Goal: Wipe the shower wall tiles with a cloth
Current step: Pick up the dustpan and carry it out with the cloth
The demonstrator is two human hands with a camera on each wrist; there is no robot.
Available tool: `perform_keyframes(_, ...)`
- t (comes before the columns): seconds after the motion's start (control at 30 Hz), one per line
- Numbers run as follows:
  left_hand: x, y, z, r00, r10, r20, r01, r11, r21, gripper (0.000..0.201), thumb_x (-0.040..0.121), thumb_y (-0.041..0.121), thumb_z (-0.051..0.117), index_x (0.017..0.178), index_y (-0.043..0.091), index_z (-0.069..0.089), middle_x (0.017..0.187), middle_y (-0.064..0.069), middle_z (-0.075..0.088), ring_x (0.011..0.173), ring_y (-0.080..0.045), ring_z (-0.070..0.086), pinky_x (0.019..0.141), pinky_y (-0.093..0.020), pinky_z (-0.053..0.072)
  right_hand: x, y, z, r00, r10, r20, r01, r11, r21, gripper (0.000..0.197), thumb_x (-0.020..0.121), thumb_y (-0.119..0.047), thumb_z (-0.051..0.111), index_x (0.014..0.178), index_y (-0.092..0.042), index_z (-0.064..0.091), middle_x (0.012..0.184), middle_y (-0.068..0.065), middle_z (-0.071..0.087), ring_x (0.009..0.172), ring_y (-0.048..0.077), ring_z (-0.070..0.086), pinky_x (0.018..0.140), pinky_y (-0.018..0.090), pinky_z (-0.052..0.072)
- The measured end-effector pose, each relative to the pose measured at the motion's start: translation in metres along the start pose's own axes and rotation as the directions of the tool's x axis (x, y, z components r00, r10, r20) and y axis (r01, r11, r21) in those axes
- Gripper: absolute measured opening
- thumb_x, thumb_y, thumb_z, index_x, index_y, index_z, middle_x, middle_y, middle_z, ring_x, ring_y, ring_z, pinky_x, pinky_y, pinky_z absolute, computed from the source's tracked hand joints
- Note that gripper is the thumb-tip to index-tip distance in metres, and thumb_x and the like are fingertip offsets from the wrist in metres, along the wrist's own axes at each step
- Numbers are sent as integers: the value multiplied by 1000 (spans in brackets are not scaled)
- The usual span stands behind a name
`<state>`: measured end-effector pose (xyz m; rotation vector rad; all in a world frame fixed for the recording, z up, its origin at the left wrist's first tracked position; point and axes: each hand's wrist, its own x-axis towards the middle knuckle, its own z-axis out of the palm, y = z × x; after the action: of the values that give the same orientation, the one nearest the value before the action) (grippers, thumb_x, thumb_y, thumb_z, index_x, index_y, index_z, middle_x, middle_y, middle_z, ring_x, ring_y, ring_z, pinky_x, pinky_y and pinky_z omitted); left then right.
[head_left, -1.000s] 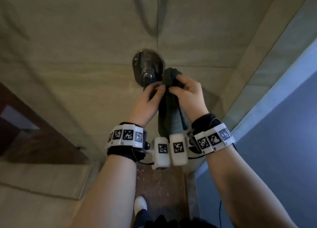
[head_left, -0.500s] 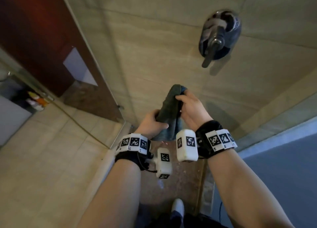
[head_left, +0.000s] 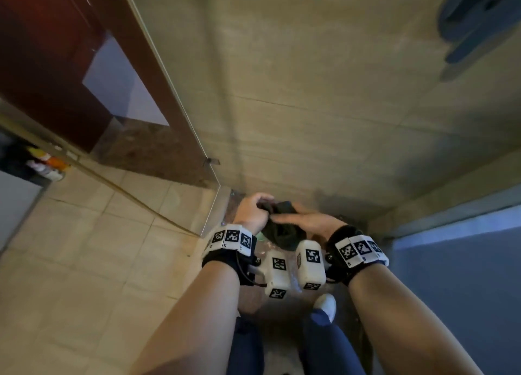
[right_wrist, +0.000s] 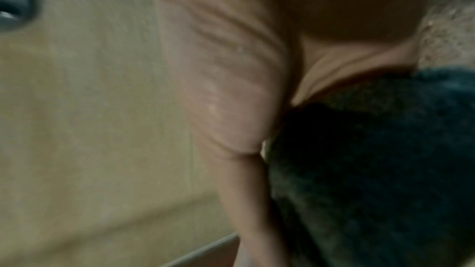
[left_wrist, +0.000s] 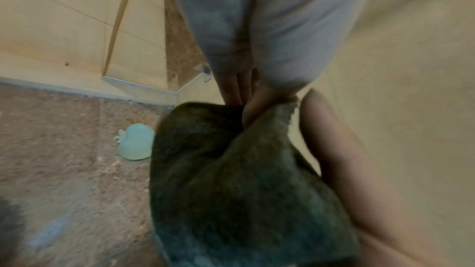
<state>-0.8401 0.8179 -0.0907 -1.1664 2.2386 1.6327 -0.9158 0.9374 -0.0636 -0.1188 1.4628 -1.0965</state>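
Observation:
A dark grey-green cloth point(head_left: 284, 232) is bunched between both hands, low in front of the beige tiled shower wall point(head_left: 324, 106), near its base. My left hand point(head_left: 253, 212) grips the cloth's upper end with curled fingers point(left_wrist: 235, 86). My right hand point(head_left: 307, 222) lies across the cloth from the right, and the cloth point(right_wrist: 372, 159) is bunched against its palm point(right_wrist: 226, 68). The rest of the cloth point(left_wrist: 231, 180) hangs below the hands. It does not visibly touch the wall.
A glass shower panel point(head_left: 174, 115) stands at the left, with beige floor tiles point(head_left: 84, 261) beyond it. The blurred metal shower valve point(head_left: 479, 16) is high at the right. A pale green object point(left_wrist: 136, 141) lies on the brown shower floor point(left_wrist: 64, 149). A blue-grey surface point(head_left: 465, 276) borders the right.
Both hands have carried the cloth down from beside the shower valve to near the base of the wall. The head view has swung down and left.

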Motion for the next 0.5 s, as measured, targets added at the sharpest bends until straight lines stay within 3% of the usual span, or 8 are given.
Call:
perform_keyframes(0.1, 37, -45, 16, 999, -33, 23, 32, 999, 18, 37, 84, -10, 54, 115, 7, 65, 119, -10, 64, 114, -22, 57, 80, -11, 35, 49, 29, -16, 997, 57, -55, -63, 992, -108, 33, 80, 1, 69, 107, -12, 55, 101, 10, 64, 96, 26, 63, 83, 35, 53)
perform_keyframes(0.2, 84, -98, 34, 994, -106, -11, 105, 992, -64, 27, 88, 5, 64, 116, 3, 64, 105, -9, 65, 96, -20, 61, 70, -12, 42, 124, 73, -41, 985, 72, -156, -92, 988, -127, 69, 54, -14, 81, 118, -8, 55, 109, 14, 65, 101, 31, 62, 88, 43, 52)
perform_keyframes(0.27, 117, -140, 48, 982, -186, -39, 178, 972, -153, 28, 89, 10, 67, 114, -1, 63, 101, -13, 66, 88, -24, 63, 71, -23, 51, 170, 107, -58, 968, 91, -232, -103, 994, -41, 56, 57, -12, 76, 109, -3, 59, 101, 18, 67, 92, 32, 64, 82, 42, 53)
perform_keyframes(0.33, 150, -186, 63, 966, -257, -42, 242, 945, -222, 28, 91, 10, 65, 115, -4, 63, 97, -16, 67, 81, -25, 64, 73, -31, 54, 208, 138, -72, 941, 131, -311, -109, 990, 88, 23, 70, 1, 66, 93, 0, 61, 87, 19, 66, 82, 33, 62, 76, 40, 51)
perform_keyframes(0.37, 165, -209, 69, 956, -290, -36, 273, 930, -245, 27, 92, 10, 63, 115, -4, 63, 94, -15, 66, 75, -20, 63, 68, -27, 54, 228, 154, -80, 928, 155, -339, -118, 985, 127, 10, 74, 5, 60, 82, 0, 62, 81, 19, 65, 79, 33, 60, 75, 40, 49)
perform_keyframes(0.4, 181, -233, 76, 949, -311, -44, 289, 920, -265, 25, 93, 10, 61, 113, -5, 63, 92, -14, 65, 70, -15, 61, 59, -21, 52, 250, 171, -88, 919, 166, -358, -118, 981, 152, 9, 75, 5, 58, 73, -1, 63, 78, 18, 64, 78, 32, 58, 76, 40, 48)
perform_keyframes(0.47, 208, -276, 89, 931, -356, -81, 315, 895, -315, 15, 94, 8, 58, 106, 0, 65, 87, -13, 64, 64, -13, 57, 46, -13, 47, 292, 203, -102, 907, 196, -373, -131, 973, 192, 2, 67, -5, 65, 68, -4, 65, 82, 19, 65, 79, 32, 58, 75, 39, 48)
perform_keyframes(0.5, 221, -295, 96, 918, -385, -90, 336, 880, -335, 9, 95, 6, 57, 99, 3, 65, 81, -13, 64, 62, -15, 56, 44, -13, 46, 312, 219, -111, 898, 220, -382, -148, 967, 210, 15, 58, -11, 68, 70, -4, 66, 86, 20, 65, 80, 32, 59, 73, 38, 50)
